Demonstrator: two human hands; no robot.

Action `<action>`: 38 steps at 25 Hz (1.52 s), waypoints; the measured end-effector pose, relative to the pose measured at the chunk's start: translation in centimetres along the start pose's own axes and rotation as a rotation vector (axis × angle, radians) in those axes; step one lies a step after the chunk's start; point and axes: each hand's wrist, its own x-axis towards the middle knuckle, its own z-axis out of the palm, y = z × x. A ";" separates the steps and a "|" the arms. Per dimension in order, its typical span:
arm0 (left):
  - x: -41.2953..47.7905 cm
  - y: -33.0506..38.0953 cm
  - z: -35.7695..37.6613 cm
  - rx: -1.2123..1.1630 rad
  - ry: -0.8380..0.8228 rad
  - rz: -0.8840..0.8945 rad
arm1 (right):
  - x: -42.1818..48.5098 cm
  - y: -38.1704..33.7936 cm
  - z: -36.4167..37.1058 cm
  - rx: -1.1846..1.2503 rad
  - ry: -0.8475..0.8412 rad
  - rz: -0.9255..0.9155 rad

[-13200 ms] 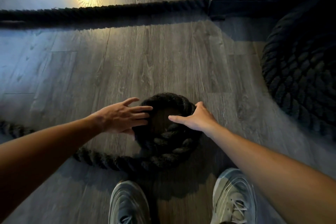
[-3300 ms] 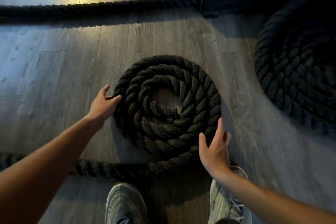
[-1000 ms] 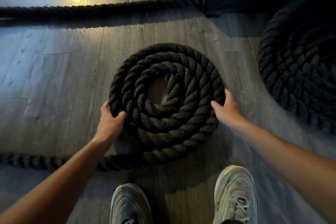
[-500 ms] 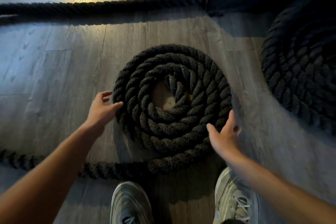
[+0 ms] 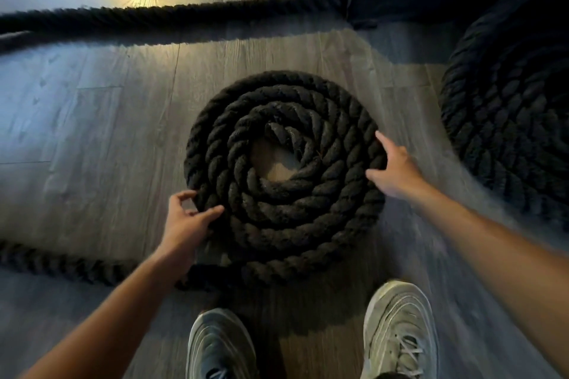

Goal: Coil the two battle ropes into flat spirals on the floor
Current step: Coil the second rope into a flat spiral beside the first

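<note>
On the grey wood floor [image 5: 92, 132], between the person's two hands, lies the dark rope coil [image 5: 284, 175], a flat spiral of about four turns with a small patch of bare floor at its centre. The left hand [image 5: 187, 220] rests on the coil's near-left rim, fingers spread and loose, thumb lying over the outer turn, not clamped. The right hand [image 5: 395, 169] lies on the right rim with open fingers pressed against the outer turn. The rope's loose tail [image 5: 61, 258] leaves the coil's near edge and runs off to the left. Wide bare floor stays open left of the coil and beyond it, up to a straight stretch of rope [image 5: 172, 14] crossing the far side and meeting a dark base [image 5: 400, 0]. To the right, a second finished coil [image 5: 508, 138] sits near, leaving only a narrow strip of floor. Two pale shoes [image 5: 400, 332] stand just short of the coil's near edge. Compared with half a second ago, the right hand has gone from the near-right rim further up the right side, and the left hand has dropped lower on the left rim.
</note>
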 end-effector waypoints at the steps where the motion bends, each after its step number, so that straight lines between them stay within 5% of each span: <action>1: -1.5 -1.0 0.5 -0.031 -0.004 -0.022 | 1.0 -0.2 -0.7 -0.026 0.060 -0.046; 9: 2.1 0.5 -1.0 0.069 0.106 -0.018 | -4.8 1.1 4.2 0.088 0.217 0.066; 15: 6.8 4.9 -0.3 0.114 0.018 0.162 | -12.5 2.0 8.6 0.124 -0.020 0.159; 21: 5.3 2.1 -1.3 0.225 0.018 0.104 | -5.4 1.6 4.1 0.023 -0.024 0.055; 27: -2.0 -1.8 0.3 0.173 -0.173 -0.066 | 1.1 0.5 -0.8 0.022 0.140 -0.019; 32: 0.2 -0.8 -0.8 0.254 0.101 0.039 | -3.8 0.8 4.3 0.243 0.253 0.250; 38: 5.2 4.6 -0.9 0.292 0.056 0.181 | -11.8 2.6 9.8 0.284 -0.003 0.279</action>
